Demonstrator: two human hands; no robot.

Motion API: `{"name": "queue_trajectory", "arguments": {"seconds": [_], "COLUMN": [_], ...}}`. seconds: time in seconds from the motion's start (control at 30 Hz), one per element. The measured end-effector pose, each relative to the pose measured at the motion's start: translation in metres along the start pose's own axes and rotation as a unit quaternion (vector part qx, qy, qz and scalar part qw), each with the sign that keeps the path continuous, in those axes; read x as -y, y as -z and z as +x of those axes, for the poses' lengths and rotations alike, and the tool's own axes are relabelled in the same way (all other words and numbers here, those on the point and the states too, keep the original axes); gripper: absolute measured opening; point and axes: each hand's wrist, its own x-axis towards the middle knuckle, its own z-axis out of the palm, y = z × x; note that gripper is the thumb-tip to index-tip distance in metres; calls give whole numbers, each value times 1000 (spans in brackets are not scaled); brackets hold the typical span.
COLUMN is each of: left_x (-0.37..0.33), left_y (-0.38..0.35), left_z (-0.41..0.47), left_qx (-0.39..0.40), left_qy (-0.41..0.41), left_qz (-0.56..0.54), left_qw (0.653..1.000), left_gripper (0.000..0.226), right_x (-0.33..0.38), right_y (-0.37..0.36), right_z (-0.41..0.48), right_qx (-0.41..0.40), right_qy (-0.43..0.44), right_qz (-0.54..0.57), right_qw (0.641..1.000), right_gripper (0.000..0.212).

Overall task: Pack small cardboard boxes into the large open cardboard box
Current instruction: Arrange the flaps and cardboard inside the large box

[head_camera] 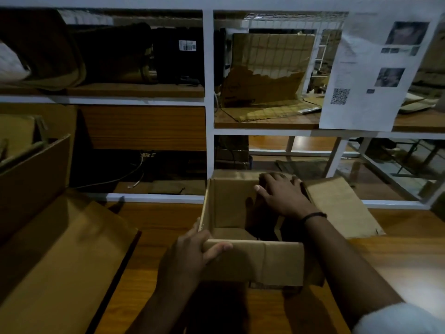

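Steadying the box (228,203) at its near-left corner, the left hand (192,251) has its fingers curled round the edge and its thumb lying along the rim of the front flap (265,263), which is folded down outward. The box stands open on the table (397,261), just in front of the rack (208,92), and its right flap (342,208) is splayed flat to the side.

The right hand (281,196) lies palm down over the far right part of the opening. Its fingers are spread and fairly straight and reach to the far wall, so it seems to press rather than grasp. Under it a dark brown shape stands inside, most likely a small box (262,218), though the light is too dim to be sure.

The step in hand looks like seating that piece down into the right side. The left half of the interior shows bare walls and floor, so packing appears to be at an early stage.

Next, the right hand needs to lift clear and fetch another small box, while the left keeps the box from sliding. No loose small box can be made out. A bigger carton (60,249) sits open at the left edge, with its contents out of sight.
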Motion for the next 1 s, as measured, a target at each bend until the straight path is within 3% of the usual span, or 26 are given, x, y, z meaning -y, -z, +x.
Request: {"name": "queue_trajectory", "arguments": {"seconds": [0.17,0.3,0.4,0.53,0.67,0.73,0.8,0.87,0.9,0.97,1.0], "left_x": [0,14,27,19,9,8,5,2,1,4,6], "left_y": [10,12,8,-5,-12,-15,-22,-25,-26,-31,-33], "left_z": [-2,-10,-14,-19,-18,-19,-24,-32,-36,-45,-49], "left_qx": [1,-59,-86,-54,-69,-109,-184,-259,-277,-274,-259], "left_qy": [-3,-9,2,12,46,84,151,215,234,210,174], "left_qz": [-40,-98,-146,-192,-255,-319,-380,-416,-406,-372,-358], "left_qw": [999,993,986,980,963,938,894,845,839,862,880], "left_gripper": [49,85,75,48,51,64,74,62,57,44,38], "right_x": [-19,-43,-49,-39,-47,-54,-61,-70,-72,-70,-66], "right_y": [14,15,-2,-23,-28,-35,-44,-56,-62,-76,-81], "right_z": [-56,-99,-122,-136,-133,-137,-144,-155,-162,-176,-182], "right_qx": [-122,-121,-113,-134,-138,-163,-239,-336,-376,-399,-386], "right_qy": [-46,-131,-146,-137,-123,-142,-205,-277,-296,-278,-258], "right_qz": [52,72,152,371,451,501,530,504,480,456,458], "right_qw": [990,981,971,909,873,838,787,745,736,745,758], "right_gripper": [53,59,72,60,58,61,60,42,33,19,23]}}
